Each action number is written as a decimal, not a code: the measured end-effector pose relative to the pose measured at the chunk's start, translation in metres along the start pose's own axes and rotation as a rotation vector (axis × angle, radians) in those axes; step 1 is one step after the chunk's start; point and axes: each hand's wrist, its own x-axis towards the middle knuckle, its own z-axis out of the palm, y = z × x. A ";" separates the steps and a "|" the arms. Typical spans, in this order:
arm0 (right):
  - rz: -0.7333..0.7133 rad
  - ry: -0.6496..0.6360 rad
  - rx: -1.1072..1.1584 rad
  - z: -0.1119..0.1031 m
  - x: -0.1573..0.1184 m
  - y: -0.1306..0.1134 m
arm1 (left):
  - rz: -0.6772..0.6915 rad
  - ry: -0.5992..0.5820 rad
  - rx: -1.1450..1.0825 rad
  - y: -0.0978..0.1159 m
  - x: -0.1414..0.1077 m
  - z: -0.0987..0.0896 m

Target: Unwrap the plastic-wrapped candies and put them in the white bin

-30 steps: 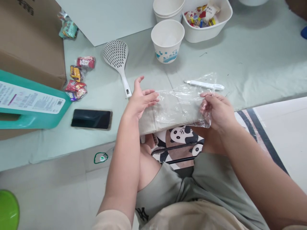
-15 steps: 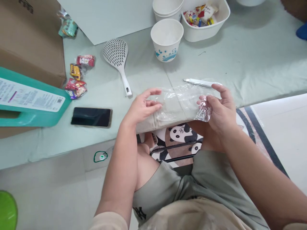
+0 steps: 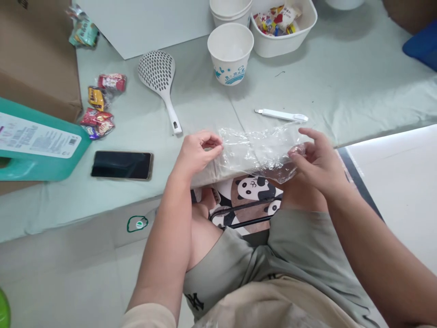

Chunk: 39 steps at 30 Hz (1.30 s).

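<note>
A clear plastic bag [image 3: 257, 148] is stretched between my two hands at the table's near edge, above my knees. My left hand [image 3: 200, 150] pinches its left end between thumb and fingers. At the other end, my right hand [image 3: 316, 159] grips the bag with the thumb against the bent fingers, while the index finger sticks out. Just beyond the bag lies a white utility knife [image 3: 282, 115] on the green-grey tablecloth. A white slotted skimmer [image 3: 159, 77] rests farther left with its handle towards me.
A paper cup [image 3: 231, 54] stands before stacked cups [image 3: 232, 13] and a white tub [image 3: 285, 38] of wrapped snacks. Leftward are a phone [image 3: 122, 165], small wrapped sweets [image 3: 99, 120], a teal jug [image 3: 41, 141] and a cardboard box [image 3: 37, 59]. A white board [image 3: 150, 27] lies at the back.
The fingers of my left hand have closed to a pinch on the bag's left end. The bag's lower right corner hangs looser, and the utility knife now shows fully beyond it. The view has shifted slightly.
</note>
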 end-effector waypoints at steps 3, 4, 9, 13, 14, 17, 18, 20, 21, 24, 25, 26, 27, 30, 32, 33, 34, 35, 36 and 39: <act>0.010 -0.081 0.064 0.002 -0.002 0.000 | -0.072 -0.062 -0.134 0.007 -0.002 0.002; 0.027 -0.089 0.080 0.003 -0.002 -0.001 | -0.105 -0.071 -0.156 0.009 -0.003 0.002; 0.109 -0.050 0.113 0.005 -0.003 -0.010 | -0.224 -0.179 -0.144 0.017 -0.004 0.005; 0.088 -0.079 0.112 0.002 -0.005 -0.006 | -0.209 -0.123 -0.174 0.014 -0.003 0.009; 0.066 -0.099 0.080 0.001 -0.006 -0.004 | -0.192 -0.074 -0.181 0.012 -0.002 0.009; -0.007 -0.153 -0.088 -0.002 -0.005 0.003 | -0.140 0.068 -0.143 0.004 0.000 0.008; -0.024 -0.159 -0.154 -0.002 -0.005 0.005 | -0.130 0.106 -0.110 0.001 0.000 0.008; -0.040 -0.139 -0.265 -0.001 -0.004 0.007 | -0.116 0.151 -0.029 -0.003 0.001 0.007; -0.046 -0.118 -0.300 0.000 -0.003 0.007 | -0.109 0.159 0.005 -0.004 0.001 0.007; -0.046 -0.056 -0.282 0.006 -0.004 0.004 | -0.083 0.154 0.059 -0.006 0.002 0.007; -0.037 -0.041 -0.246 0.009 -0.005 0.002 | -0.074 0.156 0.059 -0.005 0.002 0.008; -0.022 -0.030 -0.212 0.011 -0.006 0.000 | -0.069 0.155 0.056 -0.005 0.002 0.008; -0.003 -0.018 -0.187 0.013 -0.006 -0.001 | -0.067 0.153 0.053 -0.004 0.002 0.008; 0.035 0.056 -0.201 0.018 -0.009 -0.005 | -0.066 0.151 0.058 -0.003 0.002 0.008; 0.038 0.108 -0.208 0.019 -0.009 -0.006 | -0.075 0.152 0.062 -0.002 0.002 0.008; 0.039 0.122 -0.197 0.019 -0.010 -0.007 | -0.081 0.151 0.058 -0.002 0.002 0.008; 0.044 0.122 -0.181 0.020 -0.010 -0.007 | -0.085 0.149 0.051 -0.001 0.002 0.008; 0.051 0.110 -0.164 0.020 -0.010 -0.008 | -0.087 0.147 0.043 -0.001 0.002 0.008; 0.059 0.094 -0.147 0.020 -0.010 -0.009 | -0.088 0.149 0.033 0.000 0.002 0.008; 0.065 0.066 -0.087 0.021 -0.009 -0.012 | -0.095 0.159 0.012 -0.001 0.003 0.008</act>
